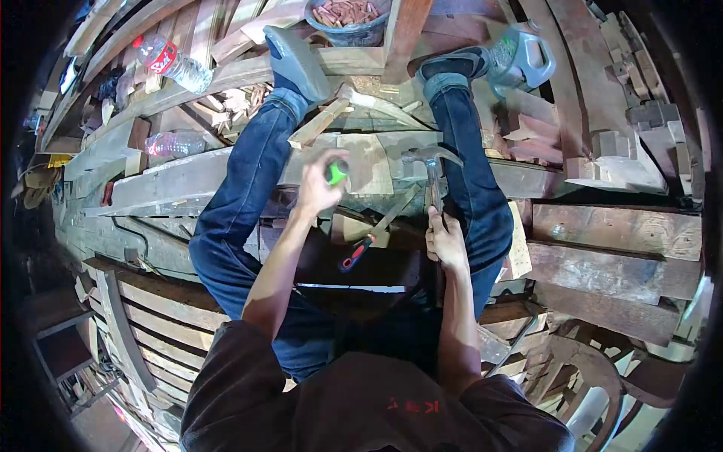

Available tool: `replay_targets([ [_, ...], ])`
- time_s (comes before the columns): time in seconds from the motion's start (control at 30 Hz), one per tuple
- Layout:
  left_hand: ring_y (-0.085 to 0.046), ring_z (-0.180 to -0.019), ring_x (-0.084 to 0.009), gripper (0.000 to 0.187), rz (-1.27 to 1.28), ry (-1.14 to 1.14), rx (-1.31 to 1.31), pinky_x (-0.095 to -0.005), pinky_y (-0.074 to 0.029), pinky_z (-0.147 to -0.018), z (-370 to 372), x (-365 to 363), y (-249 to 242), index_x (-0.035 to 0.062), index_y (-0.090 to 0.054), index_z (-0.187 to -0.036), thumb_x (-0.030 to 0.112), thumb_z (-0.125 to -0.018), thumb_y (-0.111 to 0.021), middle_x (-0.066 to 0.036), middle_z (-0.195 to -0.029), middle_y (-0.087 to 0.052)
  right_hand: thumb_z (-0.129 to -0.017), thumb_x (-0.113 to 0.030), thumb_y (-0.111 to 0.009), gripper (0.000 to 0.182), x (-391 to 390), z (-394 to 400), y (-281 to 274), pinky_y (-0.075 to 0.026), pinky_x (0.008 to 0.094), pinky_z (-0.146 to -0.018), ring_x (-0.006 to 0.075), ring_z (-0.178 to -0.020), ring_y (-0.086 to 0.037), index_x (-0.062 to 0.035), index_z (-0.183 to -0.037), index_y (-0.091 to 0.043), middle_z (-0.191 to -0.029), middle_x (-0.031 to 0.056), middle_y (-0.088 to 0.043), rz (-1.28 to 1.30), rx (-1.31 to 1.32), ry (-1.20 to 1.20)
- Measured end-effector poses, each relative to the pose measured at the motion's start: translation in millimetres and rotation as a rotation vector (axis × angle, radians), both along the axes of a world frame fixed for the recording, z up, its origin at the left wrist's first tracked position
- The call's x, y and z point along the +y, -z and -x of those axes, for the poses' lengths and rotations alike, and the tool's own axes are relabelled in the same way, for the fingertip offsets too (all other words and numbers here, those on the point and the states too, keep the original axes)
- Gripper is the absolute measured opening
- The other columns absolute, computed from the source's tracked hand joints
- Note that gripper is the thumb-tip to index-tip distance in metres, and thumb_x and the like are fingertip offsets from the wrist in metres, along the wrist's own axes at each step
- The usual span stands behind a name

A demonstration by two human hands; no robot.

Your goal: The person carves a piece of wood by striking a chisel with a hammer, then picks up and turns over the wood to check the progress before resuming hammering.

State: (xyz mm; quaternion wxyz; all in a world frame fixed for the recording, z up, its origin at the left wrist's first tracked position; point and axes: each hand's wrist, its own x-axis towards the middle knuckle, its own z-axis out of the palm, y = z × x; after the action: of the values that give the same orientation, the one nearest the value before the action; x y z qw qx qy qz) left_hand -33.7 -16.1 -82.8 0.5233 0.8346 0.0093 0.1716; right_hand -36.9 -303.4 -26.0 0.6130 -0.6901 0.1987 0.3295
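My left hand (318, 188) is closed around a tool with a green and black handle (337, 172), held over a pale wooden board (367, 162). The handle points up toward me, so its working end is hidden. In my right hand (446, 239) is a claw hammer (432, 157), gripped by the handle, its metal head near my right shin at the board's right side. Between my hands lies a flat-bladed tool with a red and black handle (357, 253), its blade slanting up to the right.
A bucket of small wood pieces (348, 30) stands ahead. Two plastic bottles lie at left, one with a red label (175, 64). A bluish jug (520, 59) stands beyond my right foot. Stacked planks (614, 256) lie at right, and wood scraps (239, 104) near my left leg.
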Motion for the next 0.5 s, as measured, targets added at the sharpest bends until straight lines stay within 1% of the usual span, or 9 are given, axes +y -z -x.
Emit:
replay_targets([
  [0.03,-0.068,-0.085,-0.0169,0.032,-0.032,-0.113,-0.08,-0.0305,-0.052,-0.075,-2.0,2.9,-5.4,0.0068,-0.065,-0.101,-0.004,-0.072,-0.065,-0.012,-0.091,-0.07,-0.099,-0.042,-0.054,0.038,0.4,-0.2,1.9,-0.024,0.0251,-0.031,0.0042,-0.034,-0.032,-0.0145,-0.078,-0.038,-0.05,-0.0073,-0.034,0.0,-0.002,0.012],
  [0.1,-0.06,-0.074,-0.0111,0.02,0.283,-0.199,-0.105,-0.0266,-0.048,-0.071,-5.5,12.5,-16.6,0.0034,-0.064,-0.094,-0.005,-0.075,-0.065,-0.002,-0.081,-0.064,-0.099,-0.043,-0.053,0.04,-1.0,-2.4,6.0,-0.025,0.0256,-0.031,0.0054,-0.034,-0.033,-0.0131,-0.076,-0.038,-0.05,-0.0061,-0.035,0.025,-0.012,-0.01],
  [0.13,-0.052,-0.059,-0.0096,0.018,0.318,-0.21,-0.121,-0.0239,-0.044,-0.056,-7.9,22.3,-26.6,0.0034,-0.06,-0.09,-0.005,-0.075,-0.064,-0.001,-0.075,-0.059,-0.099,-0.043,-0.053,0.04,-0.8,-3.2,7.8,-0.025,0.0258,-0.031,0.0058,-0.034,-0.034,-0.0126,-0.076,-0.038,-0.05,-0.0059,-0.035,0.033,-0.015,-0.021],
  [0.17,-0.043,-0.046,-0.0066,0.018,0.658,-0.186,-0.146,-0.0217,-0.034,-0.042,-8.1,18.8,-54.6,0.004,-0.053,-0.084,-0.006,-0.076,-0.065,-0.001,-0.069,-0.054,-0.099,-0.042,-0.053,0.04,-1.0,-3.5,8.7,-0.025,0.0259,-0.031,0.0059,-0.034,-0.034,-0.0126,-0.076,-0.039,-0.049,-0.0058,-0.035,0.027,-0.013,-0.026],
  [0.2,-0.037,-0.039,-0.0056,0.026,0.683,-0.107,-0.218,-0.0211,-0.026,-0.035,-12.4,24.7,-69.5,0.007,-0.041,-0.082,-0.004,-0.077,-0.065,0.0,-0.062,-0.046,-0.099,-0.042,-0.052,0.04,-1.2,-4.1,8.8,-0.025,0.026,-0.031,0.0061,-0.034,-0.034,-0.0125,-0.075,-0.039,-0.049,-0.0058,-0.035,0.021,-0.012,-0.031],
  [0.37,-0.033,-0.035,-0.0093,0.034,1.003,0.26,-0.273,-0.024,-0.028,-0.033,-47.2,32.0,-109.8,0.0113,-0.031,-0.084,0.004,-0.087,-0.064,-0.002,-0.058,-0.04,-0.101,-0.041,-0.05,0.04,3.7,-5.0,4.2,-0.023,0.0244,-0.031,0.0039,-0.034,-0.029,-0.017,-0.071,-0.037,-0.049,-0.0077,-0.031,0.058,-0.007,-0.061],
  [0.4,-0.038,-0.036,-0.0105,0.026,1.013,0.304,-0.383,-0.025,-0.03,-0.033,-60.2,31.7,-101.4,0.0075,-0.039,-0.084,0.009,-0.089,-0.065,-0.003,-0.057,-0.044,-0.101,-0.042,-0.05,0.04,4.1,-4.7,5.1,-0.023,0.0245,-0.031,0.004,-0.034,-0.029,-0.0168,-0.071,-0.037,-0.049,-0.0075,-0.031,0.06,-0.006,-0.06],
  [0.47,-0.045,-0.038,-0.012,0.021,1.055,0.159,-0.331,-0.0263,-0.036,-0.035,-77.3,24.2,-93.7,0.003,-0.05,-0.081,0.012,-0.089,-0.067,-0.005,-0.057,-0.051,-0.1,-0.042,-0.05,0.041,3.6,-5.3,7.7,-0.023,0.0246,-0.031,0.0042,-0.034,-0.029,-0.0165,-0.071,-0.037,-0.049,-0.0072,-0.032,0.069,-0.005,-0.056],
  [0.5,-0.048,-0.043,-0.0146,0.026,0.934,0.13,-0.331,-0.0277,-0.036,-0.037,-85.3,21.3,-92.6,0.0072,-0.051,-0.093,0.024,-0.089,-0.071,-0.006,-0.068,-0.053,-0.1,-0.042,-0.05,0.041,3.4,-5.5,8.1,-0.024,0.0254,-0.031,0.005,-0.034,-0.031,-0.015,-0.072,-0.038,-0.049,-0.0065,-0.033,0.069,-0.007,-0.052],
])
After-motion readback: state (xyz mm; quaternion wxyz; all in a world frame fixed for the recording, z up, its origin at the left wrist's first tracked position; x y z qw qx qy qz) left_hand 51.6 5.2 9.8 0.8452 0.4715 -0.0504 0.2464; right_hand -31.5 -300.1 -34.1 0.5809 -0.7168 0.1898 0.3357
